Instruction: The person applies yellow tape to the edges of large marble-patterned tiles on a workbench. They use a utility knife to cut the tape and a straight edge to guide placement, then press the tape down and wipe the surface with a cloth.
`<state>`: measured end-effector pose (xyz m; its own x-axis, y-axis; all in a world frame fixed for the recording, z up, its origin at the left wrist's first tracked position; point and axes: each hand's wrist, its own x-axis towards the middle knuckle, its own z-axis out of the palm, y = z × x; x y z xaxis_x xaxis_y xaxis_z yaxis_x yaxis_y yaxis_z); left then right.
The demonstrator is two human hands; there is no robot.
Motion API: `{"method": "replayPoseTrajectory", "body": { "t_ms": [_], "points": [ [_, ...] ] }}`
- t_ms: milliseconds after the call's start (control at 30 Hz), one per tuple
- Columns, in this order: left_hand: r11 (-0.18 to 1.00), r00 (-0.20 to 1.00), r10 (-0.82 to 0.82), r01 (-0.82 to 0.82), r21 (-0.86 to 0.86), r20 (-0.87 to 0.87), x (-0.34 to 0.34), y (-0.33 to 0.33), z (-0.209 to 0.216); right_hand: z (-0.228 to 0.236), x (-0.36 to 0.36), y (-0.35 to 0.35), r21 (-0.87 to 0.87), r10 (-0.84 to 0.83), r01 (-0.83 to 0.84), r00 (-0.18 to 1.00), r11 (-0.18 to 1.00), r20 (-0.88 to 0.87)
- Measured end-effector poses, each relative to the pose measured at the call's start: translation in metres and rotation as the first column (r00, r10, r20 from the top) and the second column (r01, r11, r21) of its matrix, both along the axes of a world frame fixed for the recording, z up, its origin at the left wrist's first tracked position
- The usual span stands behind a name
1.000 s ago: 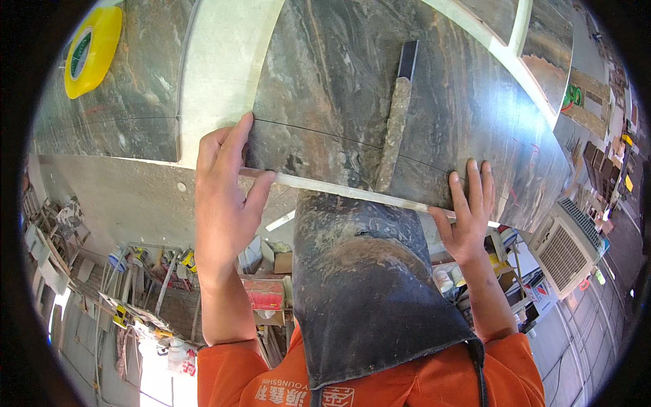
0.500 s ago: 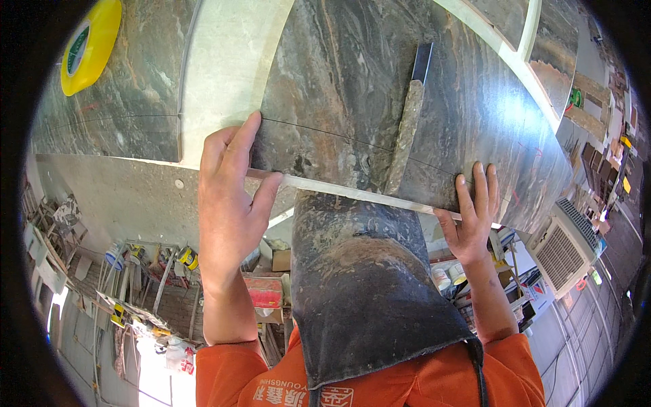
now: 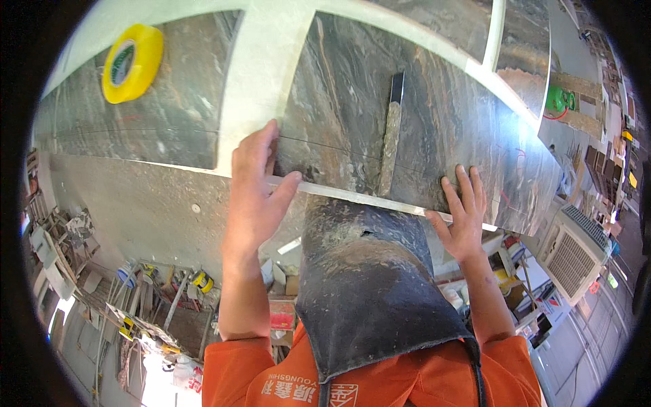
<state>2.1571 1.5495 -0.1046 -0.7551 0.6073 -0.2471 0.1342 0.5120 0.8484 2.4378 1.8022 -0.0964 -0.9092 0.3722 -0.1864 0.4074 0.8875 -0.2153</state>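
Note:
A large dark veined stone slab [image 3: 434,129] lies on a white bench in front of me. My left hand [image 3: 256,191] lies flat on its near left corner, thumb hooked over the pale near edge. At the slab's near right, my right hand [image 3: 465,216] presses down with its fingers spread. Between the hands a long flat scraper-like tool [image 3: 391,136] rests on the stone, pointing away from me. A thin scored line crosses the slab near my left fingertips. A dark, dusty apron [image 3: 366,285] hangs below the edge.
A second dark slab [image 3: 135,129] lies to the left with a yellow tape roll [image 3: 131,63] on it, a white gap [image 3: 261,74] between the slabs. Tools and clutter lie on the floor at lower left. A white fan unit [image 3: 575,252] stands right; a green object [image 3: 560,100] far right.
Both hands have stayed planted on the slab's near edge. The view has shifted a little, so the slab, tool and tape roll sit slightly higher and further right in the picture.

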Motion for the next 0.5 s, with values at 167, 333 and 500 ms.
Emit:
{"method": "replayPoseTrajectory", "body": {
  "t_ms": [167,333,500],
  "points": [
    [0.993,0.991,0.048,-0.061,0.098,0.128,-0.004,0.008,-0.006,0.009,-0.005,0.001,-0.057,-0.039,0.036,0.998,0.998,-0.055],
    [1.0,0.99,-0.026,0.027,0.007,-0.14,-0.004,0.005,-0.016,0.008,-0.02,-0.008,-0.064,-0.106,0.097,0.984,0.993,-0.141],
    [0.996,0.959,0.008,-0.033,-0.083,-0.282,0.007,-0.014,0.048,0.007,-0.075,-0.021,-0.14,-0.063,0.018,0.946,0.99,-0.318]
  ]
}}
